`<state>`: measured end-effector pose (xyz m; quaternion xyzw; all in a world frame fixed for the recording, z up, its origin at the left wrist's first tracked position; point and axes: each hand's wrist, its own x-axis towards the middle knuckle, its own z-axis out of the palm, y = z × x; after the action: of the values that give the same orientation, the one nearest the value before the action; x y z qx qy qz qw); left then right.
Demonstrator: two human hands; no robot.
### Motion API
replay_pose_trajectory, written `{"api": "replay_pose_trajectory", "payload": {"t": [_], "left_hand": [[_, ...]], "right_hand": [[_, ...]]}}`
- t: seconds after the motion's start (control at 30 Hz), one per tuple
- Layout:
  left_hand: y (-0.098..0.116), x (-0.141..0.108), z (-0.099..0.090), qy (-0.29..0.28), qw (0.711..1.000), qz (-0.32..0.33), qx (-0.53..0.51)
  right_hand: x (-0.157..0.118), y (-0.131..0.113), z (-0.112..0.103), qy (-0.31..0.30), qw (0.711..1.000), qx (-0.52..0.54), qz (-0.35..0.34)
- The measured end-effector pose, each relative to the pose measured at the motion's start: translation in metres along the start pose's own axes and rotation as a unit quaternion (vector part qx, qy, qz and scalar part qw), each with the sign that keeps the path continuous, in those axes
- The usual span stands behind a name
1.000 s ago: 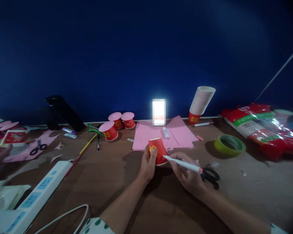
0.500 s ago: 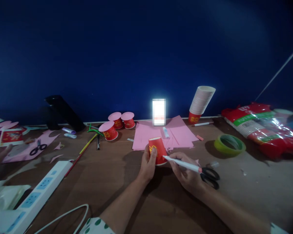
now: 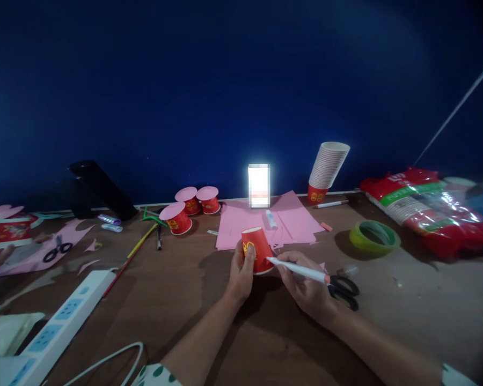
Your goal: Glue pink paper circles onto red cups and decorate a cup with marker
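My left hand (image 3: 242,272) is wrapped round a red paper cup (image 3: 262,250) with a yellow print, held upside down and slightly tilted. My right hand (image 3: 306,283) grips a white marker (image 3: 300,269) with a red end, its tip against or very close to the cup's right side. Whether a mark shows there I cannot tell. Beside my right hand are the black handles of scissors (image 3: 345,292), their blades hidden. Behind the cup lie pink paper sheets (image 3: 235,228) with a small glue stick (image 3: 271,220) on them.
Red cups topped with pink discs (image 3: 177,219) stand left of the sheets. A tilted cup stack (image 3: 326,169), green tape roll (image 3: 374,238) and red cup bag (image 3: 418,209) are at the right. At the left are a power strip (image 3: 64,321), scissors (image 3: 57,248) and another person's hand (image 3: 2,260).
The view has shifted slightly, moving most things a little left. Both hands keep their hold on the cup and marker, with the marker tip still at the cup's side.
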<state>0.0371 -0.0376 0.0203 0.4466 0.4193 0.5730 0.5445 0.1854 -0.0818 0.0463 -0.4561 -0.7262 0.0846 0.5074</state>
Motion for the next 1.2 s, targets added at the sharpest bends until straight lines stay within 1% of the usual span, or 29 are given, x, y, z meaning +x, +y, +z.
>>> {"api": "replay_pose_trajectory", "payload": {"t": [0.17,0.33,0.5,0.63,0.73,0.87,0.93,1.03,1.2], "left_hand": [[0.002,0.000,0.000,-0.016,1.000,0.007,0.006],[0.004,-0.001,0.001,0.002,1.000,-0.004,0.012],[0.005,-0.001,0.001,0.001,1.000,0.009,0.011],[0.005,-0.002,0.000,-0.004,1.000,0.005,0.013],[0.005,-0.001,-0.002,-0.001,1.000,-0.001,0.018],[0.000,0.000,-0.004,0.019,1.000,0.002,0.017],[-0.005,0.001,-0.006,0.037,0.999,-0.007,0.007],[-0.012,0.002,-0.009,0.042,0.999,-0.022,-0.005],[-0.016,0.003,-0.013,0.068,0.998,-0.018,-0.007]], "right_hand": [[-0.002,0.002,0.000,0.000,1.000,0.001,0.004],[-0.001,0.001,0.000,0.009,1.000,0.003,0.013],[0.002,-0.001,-0.003,0.017,1.000,0.000,0.007],[0.002,0.001,-0.003,0.010,0.999,0.015,0.032],[0.001,0.002,-0.002,0.010,0.999,0.016,0.035],[0.001,0.002,-0.001,0.020,0.999,0.011,0.038],[0.001,0.003,-0.001,0.019,0.999,0.024,0.042],[0.001,0.004,-0.001,0.014,0.998,0.046,0.051],[0.000,0.005,0.000,0.015,0.996,0.060,0.056]]}}
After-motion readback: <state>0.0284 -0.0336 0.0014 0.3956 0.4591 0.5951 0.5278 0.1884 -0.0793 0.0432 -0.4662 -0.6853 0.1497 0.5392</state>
